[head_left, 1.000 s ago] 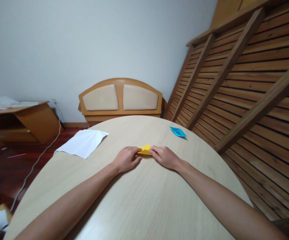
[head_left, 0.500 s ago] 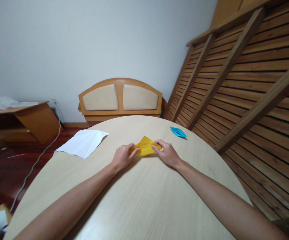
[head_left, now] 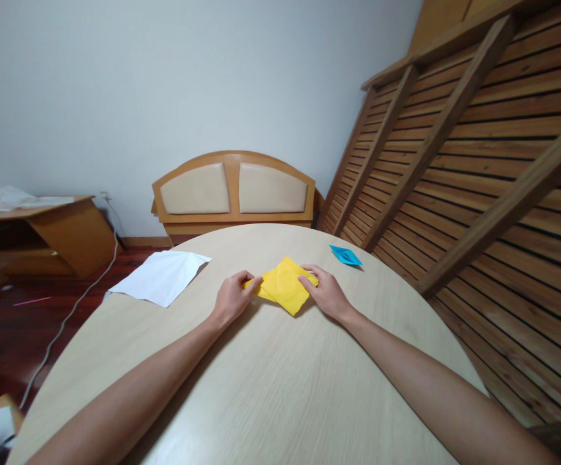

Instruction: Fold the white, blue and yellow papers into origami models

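step: looks like mid-fold origami, the yellow square paper sheet [head_left: 284, 285] is opened out w/ a corner pointing at the person, lying on the round pale wood-grain table [head_left: 271, 387] right between both hands

left hand [head_left: 232, 298]: fingers curled, thumb + fingertips pinching the sheet's left corner, so closed on the paper, not flat

right hand [head_left: 326, 294]: fingers bent, tips pressing/gripping the right corner; can't tell if the thumb is under the edge

paper state: mostly flat, a crease line runs across it, left part looks doubled over a bit

next move (my guess): needs both corners kept even, then line up the edges b4 pressing a crease, prob w/ a fingertip run along the fold. slippery tabletop, so one hand has to pin it

vs earlier: 1 s ago it was a tiny folded wedge squeezed between the fingertips, half a sec ago half-opened and lifted, now spread wide. hands have moved apart too

other stuff: small blue folded paper piece [head_left: 345, 255] beyond the right hand, well apart; white paper sheet [head_left: 161, 276] off past the left hand, overhanging the table edge; wooden slatted frame [head_left: 479, 148] leaning further right; padded wooden headboard [head_left: 234, 190] straight ahead past both hands
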The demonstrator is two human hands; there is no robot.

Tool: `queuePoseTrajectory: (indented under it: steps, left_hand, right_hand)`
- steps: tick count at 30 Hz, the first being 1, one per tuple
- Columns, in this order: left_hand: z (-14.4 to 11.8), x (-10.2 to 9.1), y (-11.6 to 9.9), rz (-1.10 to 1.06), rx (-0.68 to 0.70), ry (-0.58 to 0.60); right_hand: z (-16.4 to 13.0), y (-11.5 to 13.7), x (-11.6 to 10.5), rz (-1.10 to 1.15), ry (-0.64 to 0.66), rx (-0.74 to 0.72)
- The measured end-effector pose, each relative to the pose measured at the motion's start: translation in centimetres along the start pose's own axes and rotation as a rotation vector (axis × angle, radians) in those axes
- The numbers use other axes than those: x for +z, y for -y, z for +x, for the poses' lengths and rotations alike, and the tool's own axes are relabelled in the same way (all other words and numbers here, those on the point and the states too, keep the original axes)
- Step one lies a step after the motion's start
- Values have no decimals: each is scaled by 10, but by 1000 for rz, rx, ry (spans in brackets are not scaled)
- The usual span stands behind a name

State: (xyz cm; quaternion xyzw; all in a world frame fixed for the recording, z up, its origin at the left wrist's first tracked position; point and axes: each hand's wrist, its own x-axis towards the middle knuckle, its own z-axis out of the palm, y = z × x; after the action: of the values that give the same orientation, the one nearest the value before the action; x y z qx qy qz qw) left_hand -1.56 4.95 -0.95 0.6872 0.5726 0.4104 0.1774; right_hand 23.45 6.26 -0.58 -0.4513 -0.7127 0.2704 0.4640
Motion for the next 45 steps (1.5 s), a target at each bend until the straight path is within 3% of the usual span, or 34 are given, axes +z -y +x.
queuePoseTrajectory:
  steps: [3,5,8,12,15,19,22,27,30,45]
  left_hand:
    - [-2,-2,-3,87,90,-73]
    - [-6,-3,-9,107,226,-47]
    - [-14,-2,-19,75,428,164]
    - [-21,1,-26,172,536,408]
    - [-20,1,-25,253,548,462]
    - [-16,-1,-21,304,512,438]
    - [-15,-1,-18,321,485,417]
    - [-13,-3,-17,303,478,427]
    - [-13,-5,-16,279,494,434]
    - [-14,-8,-17,275,518,438]
  right_hand:
    - [0,-5,1,-15,23,37]
    - [-2,-9,3,-11,57,59]
    - [-4,-12,5,-50,95,61]
    - [-7,-11,4,-162,138,30]
    - [-7,-8,2,-263,172,20]
    - [-5,-5,-1,-375,152,-8]
    - [-6,-3,-6,-384,191,-170]
    - [-8,-1,-14,-349,420,-414]
    - [-8,-1,-14,-341,461,-433]
    - [-4,0,-7,-454,400,-414]
